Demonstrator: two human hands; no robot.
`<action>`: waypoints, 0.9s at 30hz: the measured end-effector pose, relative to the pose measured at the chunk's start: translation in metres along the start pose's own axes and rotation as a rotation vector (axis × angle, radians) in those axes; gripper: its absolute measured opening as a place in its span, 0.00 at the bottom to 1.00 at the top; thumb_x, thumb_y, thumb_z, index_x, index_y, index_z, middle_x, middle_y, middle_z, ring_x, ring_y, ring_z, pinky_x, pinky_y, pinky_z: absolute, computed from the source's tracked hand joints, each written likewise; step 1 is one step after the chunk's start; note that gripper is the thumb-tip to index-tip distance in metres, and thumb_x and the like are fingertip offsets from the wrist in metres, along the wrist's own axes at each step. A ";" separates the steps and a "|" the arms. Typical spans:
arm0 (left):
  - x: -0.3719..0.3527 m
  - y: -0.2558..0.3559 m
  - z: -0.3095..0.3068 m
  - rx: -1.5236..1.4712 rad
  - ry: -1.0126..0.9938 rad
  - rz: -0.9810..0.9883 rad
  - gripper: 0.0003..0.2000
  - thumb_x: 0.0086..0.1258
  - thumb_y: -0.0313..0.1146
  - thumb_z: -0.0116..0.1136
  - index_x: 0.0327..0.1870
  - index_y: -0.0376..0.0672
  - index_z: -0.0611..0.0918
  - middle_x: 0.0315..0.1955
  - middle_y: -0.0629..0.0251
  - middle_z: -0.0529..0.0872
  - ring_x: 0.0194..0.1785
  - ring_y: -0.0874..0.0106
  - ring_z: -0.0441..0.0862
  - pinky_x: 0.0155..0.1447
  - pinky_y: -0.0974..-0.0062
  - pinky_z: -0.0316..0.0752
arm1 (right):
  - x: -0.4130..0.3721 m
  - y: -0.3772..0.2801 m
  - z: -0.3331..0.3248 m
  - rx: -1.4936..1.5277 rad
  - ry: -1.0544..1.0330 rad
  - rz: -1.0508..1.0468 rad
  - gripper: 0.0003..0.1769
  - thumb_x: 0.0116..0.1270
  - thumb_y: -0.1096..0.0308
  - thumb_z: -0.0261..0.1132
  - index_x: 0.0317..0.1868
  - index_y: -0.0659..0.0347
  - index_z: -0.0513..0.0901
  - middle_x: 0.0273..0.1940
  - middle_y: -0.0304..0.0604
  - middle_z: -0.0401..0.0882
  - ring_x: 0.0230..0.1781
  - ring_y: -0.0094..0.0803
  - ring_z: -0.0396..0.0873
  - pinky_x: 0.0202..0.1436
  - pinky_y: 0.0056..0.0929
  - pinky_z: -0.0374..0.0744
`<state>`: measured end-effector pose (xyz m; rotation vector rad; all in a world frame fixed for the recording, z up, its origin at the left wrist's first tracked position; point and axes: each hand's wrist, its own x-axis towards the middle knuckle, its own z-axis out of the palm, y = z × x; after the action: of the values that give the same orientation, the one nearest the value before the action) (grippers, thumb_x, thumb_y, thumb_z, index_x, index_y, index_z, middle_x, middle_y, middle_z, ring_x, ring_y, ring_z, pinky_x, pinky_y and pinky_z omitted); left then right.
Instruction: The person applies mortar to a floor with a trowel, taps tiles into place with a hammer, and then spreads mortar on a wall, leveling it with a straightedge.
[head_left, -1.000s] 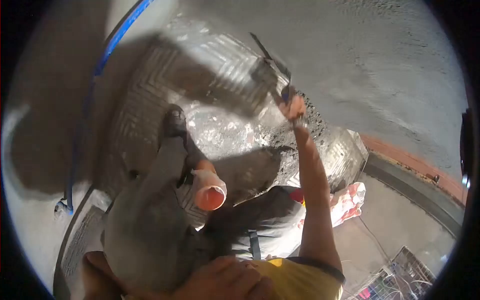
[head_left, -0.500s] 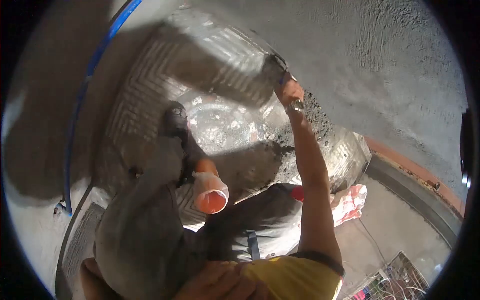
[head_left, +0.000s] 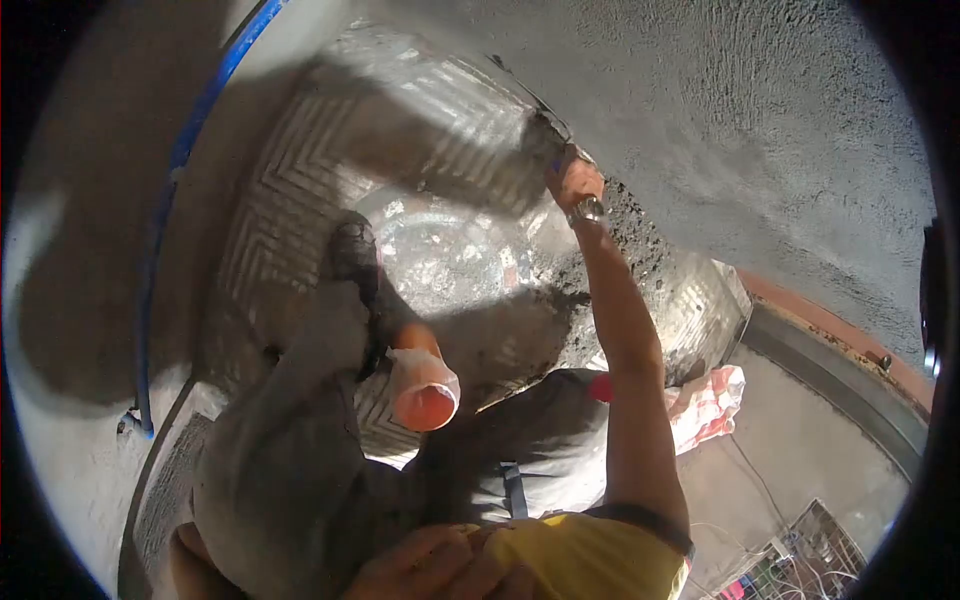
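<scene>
My right hand (head_left: 578, 182), with a watch (head_left: 588, 209) at its wrist, is stretched far forward to the foot of the grey plastered wall (head_left: 680, 130). It is closed round what looks like a trowel (head_left: 545, 130), a dark tool with a bit of blue at the grip, mostly hidden by the hand and shadow. Crumbly dark mortar (head_left: 632, 228) lies along the wall's base beside the wrist. Close to my body at the bottom, my left hand (head_left: 430, 565) rests against the yellow shirt (head_left: 590, 555), its fingers laid out and holding nothing visible.
Between my legs an orange pipe (head_left: 426, 405) stands up, plastic wrapped round its mouth. A ribbed sheet (head_left: 300, 190) covers the floor. A blue hose (head_left: 185, 140) runs down the left wall. To the right are a red-and-white bag (head_left: 706, 408) and a wire crate (head_left: 815, 545) with cables.
My right hand has shifted only slightly at the wall's foot, still gripping the trowel. The view has tilted a little. My left hand stays by the shirt.
</scene>
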<state>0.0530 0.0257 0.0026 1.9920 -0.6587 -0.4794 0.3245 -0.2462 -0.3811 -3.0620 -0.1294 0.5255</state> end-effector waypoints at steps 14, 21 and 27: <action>-0.007 0.010 -0.007 -0.033 -0.046 -0.039 0.20 0.55 0.37 0.53 0.50 0.42 0.78 0.42 0.61 0.78 0.42 0.65 0.77 0.53 0.62 0.71 | -0.003 0.008 -0.002 -0.070 0.034 -0.081 0.27 0.60 0.52 0.62 0.56 0.58 0.74 0.42 0.58 0.82 0.44 0.53 0.81 0.48 0.47 0.79; -0.013 0.012 0.001 -0.065 0.050 -0.078 0.19 0.56 0.37 0.53 0.49 0.42 0.79 0.44 0.59 0.79 0.44 0.63 0.77 0.55 0.59 0.70 | -0.005 0.008 -0.011 -0.044 -0.055 0.028 0.20 0.60 0.60 0.58 0.52 0.58 0.76 0.43 0.57 0.82 0.47 0.52 0.81 0.51 0.45 0.79; -0.013 0.010 -0.007 -0.036 0.034 -0.014 0.17 0.56 0.35 0.55 0.47 0.41 0.79 0.43 0.59 0.79 0.43 0.64 0.77 0.52 0.61 0.71 | 0.010 0.016 0.008 -0.165 -0.042 0.012 0.21 0.59 0.58 0.59 0.51 0.55 0.78 0.45 0.56 0.82 0.48 0.53 0.80 0.53 0.48 0.78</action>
<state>0.0441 0.0345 0.0157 1.9673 -0.6116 -0.4622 0.3319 -0.2608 -0.3927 -3.2141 -0.1637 0.6103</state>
